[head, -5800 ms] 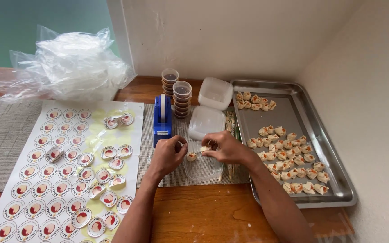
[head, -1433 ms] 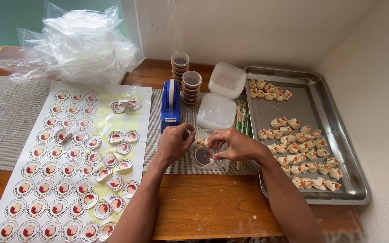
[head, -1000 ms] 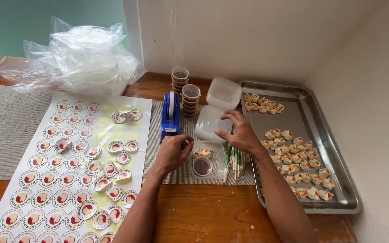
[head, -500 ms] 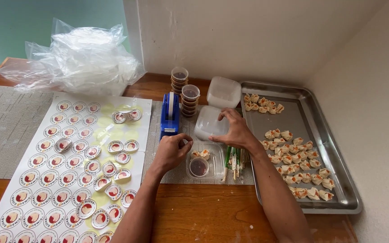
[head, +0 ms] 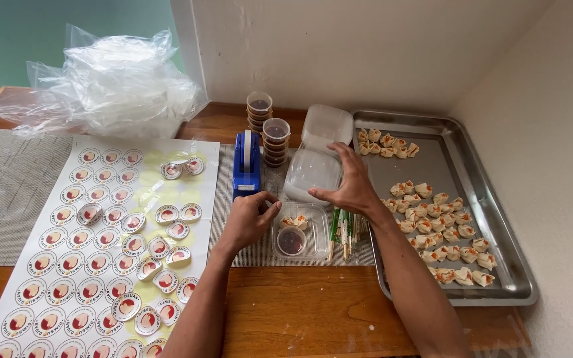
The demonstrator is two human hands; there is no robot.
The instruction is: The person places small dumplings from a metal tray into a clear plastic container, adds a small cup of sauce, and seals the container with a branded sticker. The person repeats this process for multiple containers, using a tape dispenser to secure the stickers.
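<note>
A small clear plastic box [head: 313, 232] lies open on the woven mat, holding dumplings and a round cup of dark sauce [head: 291, 240]. My left hand [head: 249, 219] rests just left of it, fingers loosely curled, touching its edge. My right hand [head: 346, 185] reaches over the stack of clear box lids [head: 310, 174] behind it, fingers on the top lid. A bundle of chopsticks [head: 343, 232] lies to the right of the box.
A steel tray [head: 479, 192] of dumplings sits on the right. Stacked sauce cups [head: 274, 140] and a blue tape dispenser [head: 246, 166] stand behind. A sheet of round stickers [head: 94, 245] covers the left; crumpled plastic bags [head: 111, 86] lie at the back.
My right hand left the box after the sauce cup went in and moved up to the lid stack. My left hand stayed beside the box.
</note>
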